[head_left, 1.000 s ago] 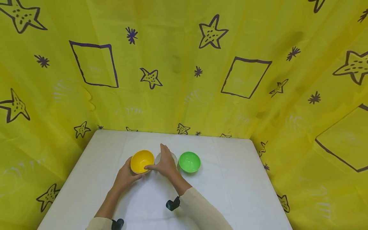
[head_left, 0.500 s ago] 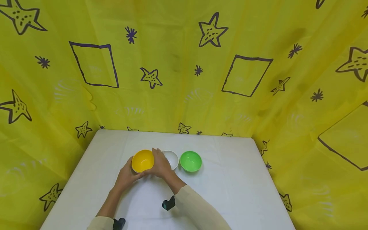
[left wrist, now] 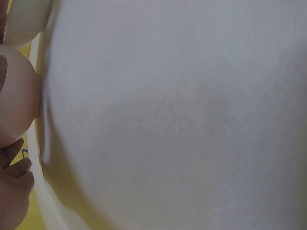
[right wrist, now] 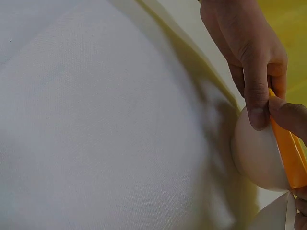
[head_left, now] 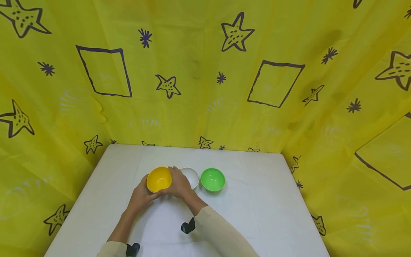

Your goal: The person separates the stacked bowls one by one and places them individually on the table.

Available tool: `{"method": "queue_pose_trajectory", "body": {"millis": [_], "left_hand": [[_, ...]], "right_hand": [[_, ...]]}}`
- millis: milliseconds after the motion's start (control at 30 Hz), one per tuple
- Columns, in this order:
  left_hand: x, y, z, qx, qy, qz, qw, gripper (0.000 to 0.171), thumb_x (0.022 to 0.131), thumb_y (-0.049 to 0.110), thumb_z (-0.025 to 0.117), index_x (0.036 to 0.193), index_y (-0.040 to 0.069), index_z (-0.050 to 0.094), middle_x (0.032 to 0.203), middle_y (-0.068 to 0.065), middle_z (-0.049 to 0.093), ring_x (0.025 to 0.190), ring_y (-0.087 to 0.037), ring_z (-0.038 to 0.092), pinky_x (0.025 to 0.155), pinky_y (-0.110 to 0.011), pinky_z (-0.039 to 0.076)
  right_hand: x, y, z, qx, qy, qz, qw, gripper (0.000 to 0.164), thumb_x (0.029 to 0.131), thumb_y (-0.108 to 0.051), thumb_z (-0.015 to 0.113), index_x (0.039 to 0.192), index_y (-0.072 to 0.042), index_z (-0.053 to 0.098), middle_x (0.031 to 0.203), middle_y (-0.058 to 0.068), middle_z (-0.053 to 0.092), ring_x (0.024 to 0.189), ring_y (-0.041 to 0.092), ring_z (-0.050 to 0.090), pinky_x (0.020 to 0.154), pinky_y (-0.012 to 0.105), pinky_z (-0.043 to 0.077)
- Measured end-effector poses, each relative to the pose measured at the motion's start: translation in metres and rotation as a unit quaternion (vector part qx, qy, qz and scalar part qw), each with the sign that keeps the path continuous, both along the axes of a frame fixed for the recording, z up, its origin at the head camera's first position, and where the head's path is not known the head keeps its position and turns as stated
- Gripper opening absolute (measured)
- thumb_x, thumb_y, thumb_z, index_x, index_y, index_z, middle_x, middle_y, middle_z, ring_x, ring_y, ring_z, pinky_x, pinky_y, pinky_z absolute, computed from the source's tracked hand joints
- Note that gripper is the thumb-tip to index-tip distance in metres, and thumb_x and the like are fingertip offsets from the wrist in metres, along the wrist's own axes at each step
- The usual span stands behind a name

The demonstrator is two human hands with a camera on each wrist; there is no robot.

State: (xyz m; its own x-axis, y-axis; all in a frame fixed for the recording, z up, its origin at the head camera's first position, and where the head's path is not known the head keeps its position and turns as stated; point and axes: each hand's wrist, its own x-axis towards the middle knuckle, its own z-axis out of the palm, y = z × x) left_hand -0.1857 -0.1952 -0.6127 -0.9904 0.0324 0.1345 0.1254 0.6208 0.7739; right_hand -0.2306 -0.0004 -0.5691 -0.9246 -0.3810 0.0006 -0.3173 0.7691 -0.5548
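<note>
A yellow bowl (head_left: 158, 179) sits nested in a white bowl (right wrist: 256, 148), which stands on the table at the left of the row. My left hand (head_left: 140, 197) holds this pair from the left, its thumb on the white bowl's outer wall in the right wrist view. From the right, my right hand (head_left: 179, 185) grips the yellow bowl at its rim, thumb at the near side. Both thumbs are close together there. Another white bowl (head_left: 192, 177) stands just right, partly hidden behind the right hand. Some fingers are hidden behind the bowls.
A green bowl (head_left: 213, 180) stands at the right end of the row, close beside the second white bowl. A white cloth covers the table (head_left: 257, 203). Yellow curtains (head_left: 192, 117) with drawn stars hang around its back and sides.
My right hand has moved left from over the second white bowl onto the yellow bowl's right side. The left hand keeps its hold, and the bowls stay in place.
</note>
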Motion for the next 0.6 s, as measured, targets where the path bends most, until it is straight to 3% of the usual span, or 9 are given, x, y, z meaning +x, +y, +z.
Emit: {"method": "queue_pose_trajectory", "body": {"millis": [233,600], "left_hand": [[0.000,0.000,0.000,0.005,0.018,-0.003,0.9998,0.097,0.080,0.022,0.093,0.152,-0.012,0.037,0.151,-0.035,0.048,0.140,-0.054,0.045,0.115,-0.069,0.033],[0.001,-0.001,0.000,0.002,-0.014,0.004,0.9999,0.100,0.082,0.021,0.091,0.155,-0.013,0.032,0.155,-0.036,0.041,0.143,-0.056,0.039,0.117,-0.069,0.031]], "right_hand": [[-0.002,0.002,0.000,0.002,0.003,0.004,1.000,0.109,0.074,-0.057,0.092,0.159,-0.009,0.043,0.158,0.006,0.051,0.149,0.024,0.042,0.115,0.044,0.045],[0.000,0.006,0.014,-0.056,0.012,0.008,0.998,0.100,0.076,-0.050,0.091,0.155,-0.008,0.047,0.147,0.005,0.059,0.142,0.025,0.050,0.111,0.042,0.048]]}}
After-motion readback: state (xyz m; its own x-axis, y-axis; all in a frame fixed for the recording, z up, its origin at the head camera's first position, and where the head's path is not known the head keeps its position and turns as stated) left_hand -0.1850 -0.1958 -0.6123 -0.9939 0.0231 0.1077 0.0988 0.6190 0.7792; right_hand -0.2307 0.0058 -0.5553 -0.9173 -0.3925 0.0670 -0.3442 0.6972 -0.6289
